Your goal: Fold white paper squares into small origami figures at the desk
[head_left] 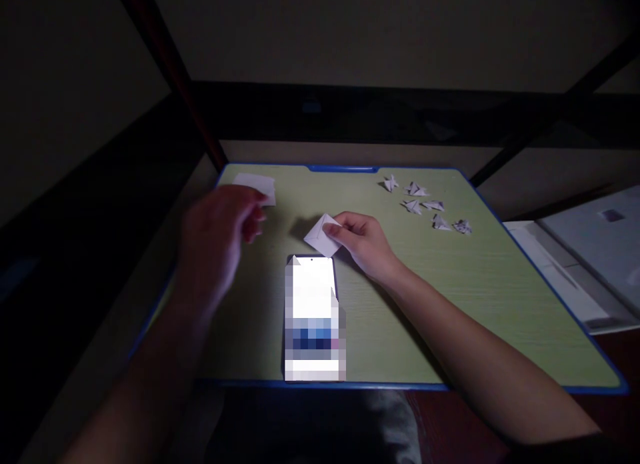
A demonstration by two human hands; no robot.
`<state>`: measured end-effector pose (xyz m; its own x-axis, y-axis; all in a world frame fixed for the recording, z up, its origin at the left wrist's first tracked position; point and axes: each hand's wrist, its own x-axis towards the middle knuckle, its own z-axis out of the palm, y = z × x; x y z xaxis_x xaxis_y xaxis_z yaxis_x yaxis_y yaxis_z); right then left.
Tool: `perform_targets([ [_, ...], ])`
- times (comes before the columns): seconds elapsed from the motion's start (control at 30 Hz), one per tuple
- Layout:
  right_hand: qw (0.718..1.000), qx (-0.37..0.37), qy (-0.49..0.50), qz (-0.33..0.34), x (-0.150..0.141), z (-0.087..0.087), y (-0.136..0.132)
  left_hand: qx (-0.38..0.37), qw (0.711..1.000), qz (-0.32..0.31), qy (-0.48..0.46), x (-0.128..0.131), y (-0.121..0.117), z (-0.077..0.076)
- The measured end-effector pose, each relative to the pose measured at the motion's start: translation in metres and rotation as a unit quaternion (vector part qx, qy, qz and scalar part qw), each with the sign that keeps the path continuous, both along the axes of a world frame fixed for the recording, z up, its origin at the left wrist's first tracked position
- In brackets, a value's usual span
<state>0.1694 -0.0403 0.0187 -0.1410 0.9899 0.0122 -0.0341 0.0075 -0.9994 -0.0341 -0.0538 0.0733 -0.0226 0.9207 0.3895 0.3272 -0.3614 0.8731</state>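
My right hand [361,241] pinches a small folded square of white paper [320,236] between thumb and fingers, above the middle of the table. The paper is turned like a diamond and crease lines show on its face. To the left, my left hand [215,234] is raised, slightly blurred, with its fingers loosely curled and apart and nothing visible in them. Behind its fingertips lies a white paper sheet [257,181], partly covered by the hand. A phone [313,287] with a bright, partly pixelated screen lies just below the folded paper.
Several small folded paper figures [413,206] lie at the back right of the light green table [400,317], which has a blue edge. White boxes or boards [590,251] stand beyond its right side. Dark bars and a wall are behind.
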Motion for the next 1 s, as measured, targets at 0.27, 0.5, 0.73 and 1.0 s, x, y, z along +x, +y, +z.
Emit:
perform_targets([
  [0.27, 1.000, 0.006, 0.004, 0.021, 0.001, 0.000, -0.001, -0.065, 0.988, -0.138, 0.040, 0.049, 0.024, -0.030],
  [0.5, 0.996, -0.018, 0.006, 0.083, 0.001, 0.004, -0.004, -0.086, 0.988, -0.080, -0.096, 0.040, 0.030, -0.053],
  [0.73, 0.999, -0.008, -0.033, 0.041, 0.002, -0.004, -0.003, -0.100, 0.981, -0.107, -0.129, 0.039, 0.030, -0.060],
  [1.0, 0.976, 0.190, -0.105, -0.032, 0.006, -0.007, -0.001, -0.124, 0.978, -0.114, -0.126, 0.040, 0.030, -0.060],
])
